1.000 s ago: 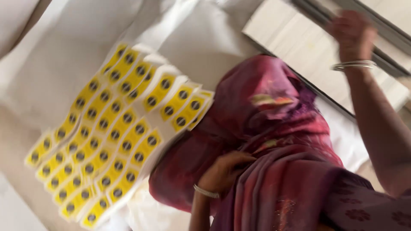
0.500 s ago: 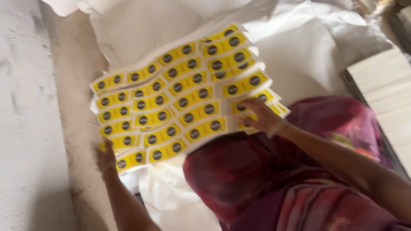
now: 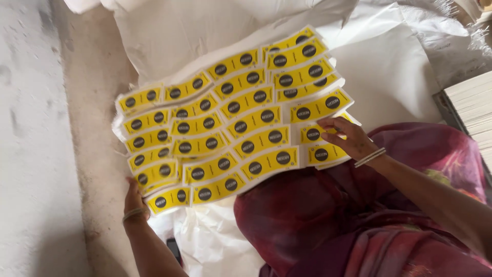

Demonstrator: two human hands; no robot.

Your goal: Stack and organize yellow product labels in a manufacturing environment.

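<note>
A big sheet of yellow labels (image 3: 230, 123), each with black round marks, lies spread over white sacking (image 3: 215, 31) and my lap. My left hand (image 3: 134, 199) grips the sheet's near left corner from below, its fingers hidden under the paper. My right hand (image 3: 344, 137) rests flat on the right edge of the sheet, fingertips pressing on a yellow label; a bangle circles that wrist. A magenta patterned cloth (image 3: 328, 215) covers my legs under the sheet's lower right part.
A grey concrete floor (image 3: 36, 154) runs along the left. A stack of pale boards or paper (image 3: 471, 107) stands at the right edge. A small dark object (image 3: 174, 250) lies on the white sacking near my left forearm.
My right hand came down from the upper right onto the sheet's right edge. My left hand moved out to the sheet's left corner. The sheet now lies flatter and wider.
</note>
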